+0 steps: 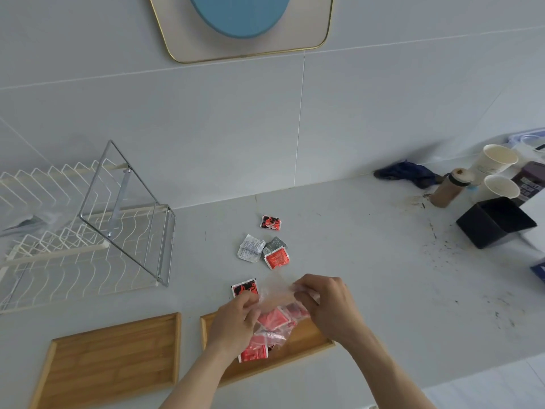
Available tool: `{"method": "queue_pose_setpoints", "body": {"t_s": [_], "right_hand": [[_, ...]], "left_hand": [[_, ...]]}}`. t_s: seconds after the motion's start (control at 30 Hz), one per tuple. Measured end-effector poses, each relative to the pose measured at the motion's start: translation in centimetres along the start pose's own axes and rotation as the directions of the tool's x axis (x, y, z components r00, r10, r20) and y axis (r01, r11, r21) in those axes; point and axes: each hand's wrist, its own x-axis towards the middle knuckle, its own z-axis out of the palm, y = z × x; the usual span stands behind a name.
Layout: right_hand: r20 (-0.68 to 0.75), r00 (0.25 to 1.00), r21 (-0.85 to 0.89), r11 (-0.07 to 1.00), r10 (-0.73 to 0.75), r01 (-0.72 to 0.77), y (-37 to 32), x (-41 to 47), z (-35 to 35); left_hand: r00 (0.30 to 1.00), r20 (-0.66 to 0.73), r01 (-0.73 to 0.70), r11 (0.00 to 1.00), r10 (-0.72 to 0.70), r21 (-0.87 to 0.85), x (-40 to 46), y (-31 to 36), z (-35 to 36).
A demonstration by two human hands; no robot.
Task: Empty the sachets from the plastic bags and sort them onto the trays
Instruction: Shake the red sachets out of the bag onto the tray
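hands low centre over the right wooden tray (pixel 306 342), both gripping one clear plastic bag (pixel 277 293). left hand (pixel 233 323) fingers pinched narrow on the bag's left side; right hand (pixel 327 302) fingers curled tight on its right side, mouth stretched between. red sachets (pixel 272 318) bunched inside the bag, hanging over the tray's middle, lowest one (pixel 253 352) near the tray's front half. left wooden tray (pixel 115 358) bare, just beside the right one, narrow strip of bench (pixel 383 261) between their edges. loose on the bench beyond the hands: red-and-black sachet (pixel 245 287) just beside the left fingers, white sachet (pixel 250 248) touching a silver one (pixel 275 242) and a red one (pixel 276 258), another red-and-black sachet (pixel 270 222) farther back. white wire dish rack (pixel 73 231) far left, well apart. open bench to the right, speckled with dark crumbs; black box (pixel 495 222) and paper cups (pixel 498 160) at the far right edge.
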Motion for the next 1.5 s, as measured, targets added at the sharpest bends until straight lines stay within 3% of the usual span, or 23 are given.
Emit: {"method": "queue_pose_setpoints", "body": {"t_s": [0.17,0.27,0.37,0.63,0.77,0.83,1.0,1.13,1.23,1.5], "right_hand": [[-0.048,0.999,0.094,0.996,0.0,0.005,-0.5,0.4,-0.6],[0.018,0.984,0.303,0.937,0.179,-0.176,0.4,0.2,-0.6],[0.172,0.941,0.53,0.778,0.293,-0.339,1.8,-0.7,-0.1],[0.149,0.952,0.347,0.888,0.266,-0.303,2.3,-0.8,2.1],[0.256,0.934,0.259,0.914,0.248,-0.313,1.4,-0.4,2.8],[0.227,0.94,0.145,0.946,0.254,-0.29,1.3,-0.5,3.2],[0.093,0.971,-0.168,0.965,0.219,-0.201,1.4,-1.0,2.1],[-0.025,0.997,-0.038,0.997,0.073,-0.074,1.3,-1.1,0.4],[0.052,0.996,-0.03,0.997,0.07,-0.069,1.7,-1.0,0.0],[0.008,0.996,0.056,0.994,0.09,-0.09,1.0,-0.5,-1.2]], "left_hand": [[1.0,0.018,-0.013,1.0,0.014,-0.015,0.3,0.0,0.3],[1.0,0.031,0.005,0.997,-0.003,-0.072,0.1,-0.1,0.4],[1.0,0.005,0.008,0.992,-0.007,-0.123,-0.1,-0.2,0.2],[0.99,-0.136,0.002,0.993,-0.018,-0.118,-0.8,0.2,-0.9],[0.964,-0.262,0.01,0.995,-0.037,-0.104,-1.1,0.2,-1.8],[0.97,-0.243,0.0,0.997,-0.018,-0.075,-1.0,0.3,-1.9],[0.999,-0.009,0.05,0.998,-0.049,0.034,-0.4,0.6,-0.5],[0.996,0.073,0.049,0.999,-0.051,0.024,-0.3,1.1,0.5],[0.996,0.067,0.054,0.999,-0.054,-0.004,-0.3,1.5,0.6],[1.0,-0.014,0.02,0.996,-0.021,-0.083,-0.5,1.8,-0.4]]}}
